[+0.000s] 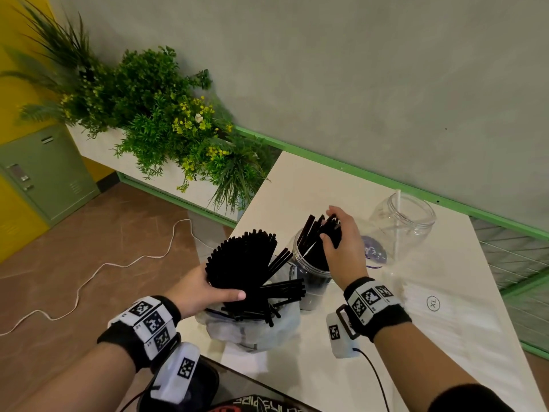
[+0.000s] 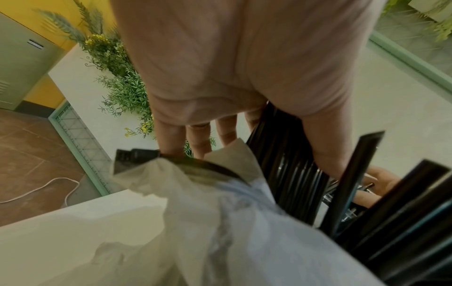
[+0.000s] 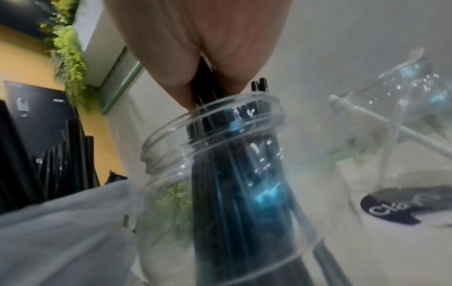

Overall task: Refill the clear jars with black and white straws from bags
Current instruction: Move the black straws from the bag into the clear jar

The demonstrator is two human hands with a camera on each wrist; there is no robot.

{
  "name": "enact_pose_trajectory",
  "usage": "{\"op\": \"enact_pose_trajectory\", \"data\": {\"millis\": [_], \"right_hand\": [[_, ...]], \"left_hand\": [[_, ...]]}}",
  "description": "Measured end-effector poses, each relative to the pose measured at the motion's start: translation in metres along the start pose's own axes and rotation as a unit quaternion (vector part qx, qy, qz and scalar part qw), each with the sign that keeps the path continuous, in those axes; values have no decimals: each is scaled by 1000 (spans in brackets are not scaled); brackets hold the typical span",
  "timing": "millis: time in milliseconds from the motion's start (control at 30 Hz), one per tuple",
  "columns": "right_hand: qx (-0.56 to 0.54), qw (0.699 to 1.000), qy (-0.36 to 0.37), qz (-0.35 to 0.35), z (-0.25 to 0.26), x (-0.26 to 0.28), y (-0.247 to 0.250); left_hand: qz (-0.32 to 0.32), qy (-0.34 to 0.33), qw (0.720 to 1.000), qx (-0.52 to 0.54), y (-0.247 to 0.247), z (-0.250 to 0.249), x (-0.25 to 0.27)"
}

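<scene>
A clear plastic bag (image 1: 252, 331) of black straws (image 1: 240, 263) stands on the white table (image 1: 416, 337). My left hand (image 1: 205, 288) grips the fanned bundle above the bag's mouth; the left wrist view shows those fingers (image 2: 171, 139) behind the straws (image 2: 288, 170) and bag (image 2: 220, 212). Just right of the bag stands a clear jar (image 1: 312, 272) holding black straws. My right hand (image 1: 341, 245) grips a bunch of them (image 1: 323, 230) at the jar's mouth, as the right wrist view shows above the jar (image 3: 220, 154). A second clear jar (image 1: 401, 224) behind holds one white straw (image 1: 396, 221).
A flat clear bag of white straws (image 1: 430, 310) marked XL lies on the table at the right. A planter with green plants (image 1: 166, 120) stands left of the table. A white cable (image 1: 89, 278) runs over the brown floor. A green rail (image 1: 386, 179) lines the wall.
</scene>
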State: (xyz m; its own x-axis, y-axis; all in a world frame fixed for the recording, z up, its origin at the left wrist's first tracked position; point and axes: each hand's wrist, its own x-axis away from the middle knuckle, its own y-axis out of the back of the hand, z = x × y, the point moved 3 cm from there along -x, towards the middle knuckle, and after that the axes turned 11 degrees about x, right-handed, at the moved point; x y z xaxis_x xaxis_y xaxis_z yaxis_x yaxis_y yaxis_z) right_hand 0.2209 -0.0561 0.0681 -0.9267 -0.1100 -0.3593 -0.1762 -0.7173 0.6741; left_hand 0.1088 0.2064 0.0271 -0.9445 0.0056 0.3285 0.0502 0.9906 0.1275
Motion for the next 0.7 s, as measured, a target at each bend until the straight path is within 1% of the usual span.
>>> {"op": "enact_pose_trajectory", "data": {"millis": [33, 100, 167, 233, 367, 467, 533, 600, 667, 700], "right_hand": [[27, 999, 22, 0, 0, 0, 2], [48, 998, 43, -10, -2, 0, 6], [52, 998, 47, -5, -6, -3, 8], [86, 995, 57, 12, -10, -3, 9], [142, 987, 76, -12, -19, -2, 10], [180, 981, 70, 22, -27, -4, 7], [164, 984, 62, 12, -27, -8, 8], [107, 994, 25, -1, -20, -13, 10], [87, 996, 18, 23, -14, -20, 8], [104, 993, 28, 53, -9, -23, 5]], "left_hand": [[0, -1, 1000, 0, 0, 1, -1], [-2, -1, 1000, 0, 1, 3, -2], [-2, -1, 1000, -2, 2, 5, -4], [-1, -1, 1000, -5, 2, 6, -4], [0, -3, 1000, 4, 2, 7, -5], [2, -2, 1000, 0, 1, 6, -4], [-1, -2, 1000, -2, 2, 6, -5], [-2, 0, 1000, -3, 2, 6, -5], [-3, 2, 1000, -9, 2, 6, -5], [-3, 3, 1000, -12, 2, 7, -5]]}}
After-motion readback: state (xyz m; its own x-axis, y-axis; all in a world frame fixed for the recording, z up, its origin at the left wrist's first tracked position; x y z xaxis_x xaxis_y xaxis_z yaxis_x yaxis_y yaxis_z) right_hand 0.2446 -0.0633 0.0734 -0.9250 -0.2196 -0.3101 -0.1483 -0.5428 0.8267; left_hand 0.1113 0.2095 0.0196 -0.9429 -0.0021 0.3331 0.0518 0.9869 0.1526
